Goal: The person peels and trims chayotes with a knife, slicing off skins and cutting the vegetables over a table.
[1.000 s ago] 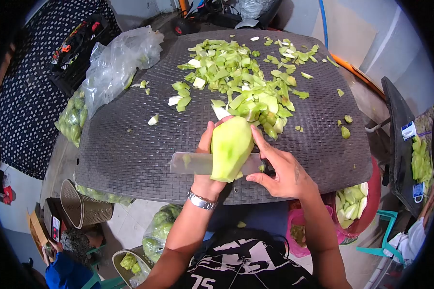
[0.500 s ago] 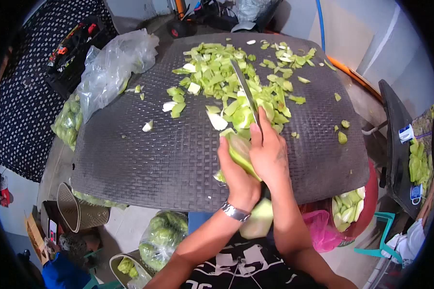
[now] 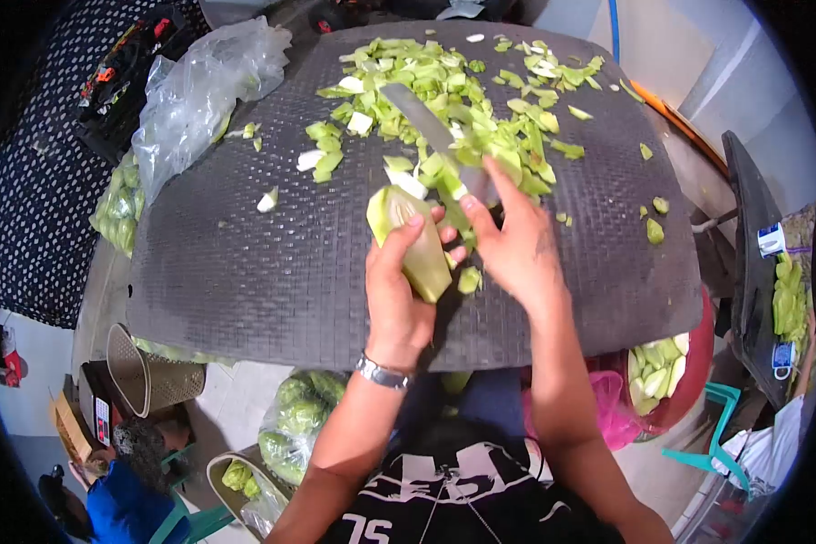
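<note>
My left hand [image 3: 399, 299] is wrapped round a peeled pale green vegetable piece [image 3: 414, 245], its cut face with a hollow turned up. To its right, my right hand [image 3: 517, 245] grips a wide-bladed knife [image 3: 422, 121]; the handle is mostly hidden by the fingers, and the blade points up and left over the peelings. A heap of green peelings [image 3: 417, 72] spreads over the far middle of the dark woven table [image 3: 245, 281]. Just beyond the held piece lie a white offcut [image 3: 408, 181] and more peel.
A clear plastic bag [image 3: 199, 100] lies at the table's left edge. Below the near edge are a bag of green vegetables [image 3: 301, 417], a beige basket [image 3: 154, 372] and a red tub [image 3: 698, 363] of cut pieces. A person in blue [image 3: 131, 503] is at lower left.
The whole vegetable is now cut; one piece stays in my left hand, cut face up. The other half, seen falling towards my lap, is out of sight. My right hand and knife have moved apart from the piece.
</note>
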A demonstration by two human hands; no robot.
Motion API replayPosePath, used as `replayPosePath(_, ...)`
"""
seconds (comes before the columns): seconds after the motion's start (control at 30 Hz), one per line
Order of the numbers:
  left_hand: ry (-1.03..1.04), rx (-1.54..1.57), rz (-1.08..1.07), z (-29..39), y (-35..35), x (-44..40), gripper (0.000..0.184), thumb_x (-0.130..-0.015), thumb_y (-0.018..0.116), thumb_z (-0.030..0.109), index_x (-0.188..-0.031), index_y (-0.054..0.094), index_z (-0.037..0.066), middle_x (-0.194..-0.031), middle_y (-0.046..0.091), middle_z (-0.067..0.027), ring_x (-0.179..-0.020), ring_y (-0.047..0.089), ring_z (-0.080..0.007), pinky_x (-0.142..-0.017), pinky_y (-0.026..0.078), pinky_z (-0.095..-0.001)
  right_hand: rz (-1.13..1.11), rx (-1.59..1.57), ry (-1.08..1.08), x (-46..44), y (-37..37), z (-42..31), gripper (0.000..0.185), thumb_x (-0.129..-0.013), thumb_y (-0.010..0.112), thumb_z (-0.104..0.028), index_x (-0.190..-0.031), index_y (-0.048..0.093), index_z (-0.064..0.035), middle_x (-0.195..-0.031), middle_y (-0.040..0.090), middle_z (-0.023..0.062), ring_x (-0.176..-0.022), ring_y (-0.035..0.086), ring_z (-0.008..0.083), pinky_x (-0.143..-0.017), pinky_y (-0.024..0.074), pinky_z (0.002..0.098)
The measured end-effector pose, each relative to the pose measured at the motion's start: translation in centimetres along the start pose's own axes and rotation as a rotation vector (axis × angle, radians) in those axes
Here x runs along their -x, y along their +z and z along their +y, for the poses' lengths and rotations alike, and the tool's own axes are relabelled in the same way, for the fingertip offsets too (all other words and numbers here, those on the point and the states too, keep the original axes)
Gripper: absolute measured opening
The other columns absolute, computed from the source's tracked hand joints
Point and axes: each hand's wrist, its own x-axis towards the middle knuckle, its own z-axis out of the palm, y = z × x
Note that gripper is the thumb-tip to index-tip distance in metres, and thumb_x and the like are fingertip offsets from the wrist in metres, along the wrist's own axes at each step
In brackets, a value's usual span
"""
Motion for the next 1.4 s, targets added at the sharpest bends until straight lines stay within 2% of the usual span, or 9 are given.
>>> replayPosePath(0.07, -0.025, -0.017, -0.049, 0.7, -0.7, -0.1, 0.049, -0.1, 0.061, 0.026, -0.139, 0.053, -0.003, -0.124, 0.068, -0.0179, -0.1, 0.069, -0.0267, -0.087, 0.059, -0.0426, 0.088, 0.333, -0.142, -0.2, -0.6, 2.2, 0.066, -0.097, 0.069, -0.018, -0.156, 0.043, -0.0023, -0.117, 0.067, 0.0275, -0.109, 0.068, 0.0441, -0.093, 0.0547, 0.0503)
replayPosePath(0.2, -0.172, -0.07, -0.171, 2.0, -2.2, -1.2, 0.047, -0.1, 0.059, 0.023, -0.138, 0.053, -0.004, -0.12, 0.07, -0.0192, -0.098, 0.071, -0.0288, -0.085, 0.061, -0.043, -0.028, 0.393, -0.175, 1.3, -1.2, 3.0, 0.072, -0.09, 0.073, -0.01, -0.154, 0.042, -0.0003, -0.119, 0.061, 0.0257, -0.109, 0.065, 0.0461, -0.094, 0.054, 0.0512)
replayPosePath(0.43, -0.268, -0.182, -0.178, 3.7, -1.1, -4.3, 0.035, -0.099, 0.069, 0.022, -0.126, 0.064, 0.0, -0.111, 0.076, -0.0131, -0.094, 0.076, -0.0233, -0.083, 0.063, -0.0352, 0.221, 0.661, -0.471, 3.9, -1.8, 2.2, 0.048, -0.088, 0.074, -0.006, -0.133, 0.059, -0.0001, -0.12, 0.06, 0.0225, -0.099, 0.067, 0.0365, -0.084, 0.0549, 0.0445)
replayPosePath(0.53, -0.232, -0.295, -0.289, 3.6, -0.9, -7.1, 0.035, -0.098, 0.07, 0.02, -0.127, 0.066, 0.001, -0.111, 0.075, -0.0083, -0.093, 0.074, -0.0187, -0.081, 0.062, -0.0348, 0.118, 0.227, -0.268, 8.7, -3.8, -1.5, 0.024, -0.088, 0.076, -0.008, -0.11, 0.067, -0.0012, -0.101, 0.065, 0.0187, -0.084, 0.069, 0.034, -0.072, 0.0544, 0.0433)
replayPosePath(0.67, -0.277, -0.261, -0.328, 4.2, 0.5, -8.7, 0.036, -0.101, 0.071, 0.026, -0.127, 0.067, 0.001, -0.11, 0.076, -0.0081, -0.092, 0.075, -0.0186, -0.078, 0.061, -0.0344, -0.597, 0.142, -0.059, 16.0, -5.4, -3.1, 0.025, -0.093, 0.075, -0.025, -0.085, 0.068, -0.002, -0.081, 0.07, 0.017, -0.071, 0.07, 0.0391, -0.066, 0.056, 0.0476)
replayPosePath(0.77, -0.283, -0.301, -0.393, 3.9, 0.3, -10.0, 0.043, -0.103, 0.067, 0.037, -0.127, 0.064, 0.0, -0.109, 0.074, -0.0125, -0.091, 0.074, -0.023, -0.079, 0.062, -0.0382, -0.636, 0.475, 0.072, 20.0, -0.2, 3.7, 0.044, -0.092, 0.075, -0.04, -0.101, 0.068, 0.0027, -0.099, 0.073, 0.0272, -0.093, 0.071, 0.049, -0.082, 0.0592, 0.0546)
replayPosePath(0.97, -0.308, -0.237, -0.403, 3.0, -1.6, -10.9, 0.05, -0.105, 0.058, 0.048, -0.121, 0.062, 0.001, -0.1, 0.071, -0.0147, -0.08, 0.07, -0.0268, -0.071, 0.061, -0.0397, -0.272, 0.362, -0.053, 19.4, 7.2, 13.5, 0.073, -0.085, 0.079, -0.045, -0.137, 0.055, -0.0003, -0.12, 0.068, 0.0286, -0.11, 0.066, 0.0491, -0.097, 0.0544, 0.0559)
replayPosePath(1.17, -0.32, -0.163, -0.462, 3.9, -1.1, -10.9, 0.051, -0.103, 0.059, 0.052, -0.119, 0.063, 0.004, -0.099, 0.071, -0.0146, -0.08, 0.07, -0.0282, -0.067, 0.06, -0.0431, -0.43, 0.709, -0.134, 17.0, 7.7, 10.8, 0.063, -0.087, 0.074, -0.035, -0.142, 0.057, -0.0076, -0.144, 0.059, 0.0198, -0.137, 0.052, 0.0406, -0.116, 0.0421, 0.0483)
replayPosePath(1.4, -0.323, -0.151, -0.462, 3.8, -0.9, -10.6, 0.05, -0.102, 0.059, 0.05, -0.12, 0.063, 0.004, -0.1, 0.071, -0.0149, -0.079, 0.07, -0.0292, -0.067, 0.06, -0.0435, -0.673, 1.078, 0.02, 18.0, 19.2, 18.8, 0.057, -0.098, 0.058, -0.026, -0.153, 0.052, -0.0099, -0.16, 0.049, 0.0118, -0.149, 0.043, 0.0349, -0.123, 0.0339, 0.048)
